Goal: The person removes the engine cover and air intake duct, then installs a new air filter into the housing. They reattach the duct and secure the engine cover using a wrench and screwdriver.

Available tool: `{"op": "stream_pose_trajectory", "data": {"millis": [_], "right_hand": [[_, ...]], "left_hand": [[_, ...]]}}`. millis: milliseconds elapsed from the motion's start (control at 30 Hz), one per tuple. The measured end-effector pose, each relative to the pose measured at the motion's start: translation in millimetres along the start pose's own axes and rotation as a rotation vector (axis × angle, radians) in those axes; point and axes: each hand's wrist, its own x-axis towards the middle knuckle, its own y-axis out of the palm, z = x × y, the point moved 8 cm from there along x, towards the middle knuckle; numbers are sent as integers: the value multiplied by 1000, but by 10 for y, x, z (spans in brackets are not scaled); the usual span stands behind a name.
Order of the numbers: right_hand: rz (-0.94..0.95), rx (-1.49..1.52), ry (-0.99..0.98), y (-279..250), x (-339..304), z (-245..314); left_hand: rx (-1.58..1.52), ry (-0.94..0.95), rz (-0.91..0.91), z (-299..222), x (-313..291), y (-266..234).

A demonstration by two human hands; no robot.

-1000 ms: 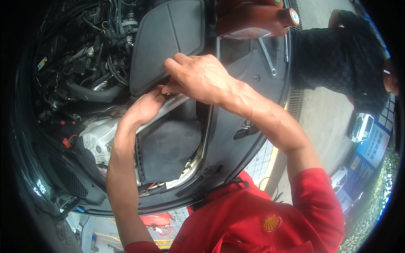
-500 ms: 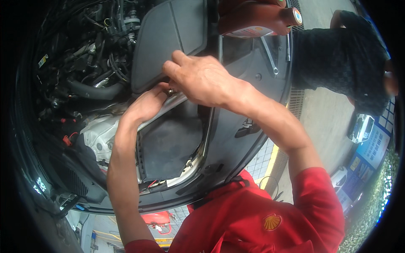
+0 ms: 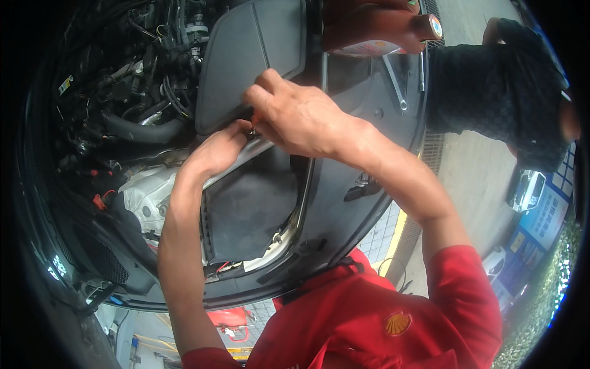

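My right hand (image 3: 296, 117) bends over the silver metal bar (image 3: 236, 163) in the car's engine bay, its fingers pinched together. A small reddish piece (image 3: 256, 118) shows beneath those fingers, with a bit of shiny metal below; its kind is hidden. Close against it, my left hand (image 3: 222, 149) rests by the bar with fingers closed, their tips mostly covered. Just beyond both hands lies a dark grey plastic cover (image 3: 236, 58). A black box-like cover (image 3: 249, 209) sits on the near side of the bar.
Red-brown plastic bottles (image 3: 369, 31) lie on the front panel, near a wrench (image 3: 395, 83). Hoses and wiring (image 3: 144, 129) fill the engine bay at left. Another person in dark clothes (image 3: 498, 89) stands at right. A red object (image 3: 230, 318) is on the tiled floor below.
The view has shifted slightly. My right fingers have turned a little, and the reddish piece beneath them now shows. Both hands stay at the same place by the bar.
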Motion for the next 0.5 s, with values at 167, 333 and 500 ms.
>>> {"op": "stream_pose_trajectory", "data": {"millis": [167, 333, 500], "right_hand": [[62, -77, 66, 79, 20, -50], [-34, 13, -80, -20, 22, 65], [91, -111, 105, 54, 89, -89]], "left_hand": [[72, 43, 3, -21, 26, -7], [15, -20, -14, 13, 2, -14], [122, -19, 34, -37, 1, -25]]}}
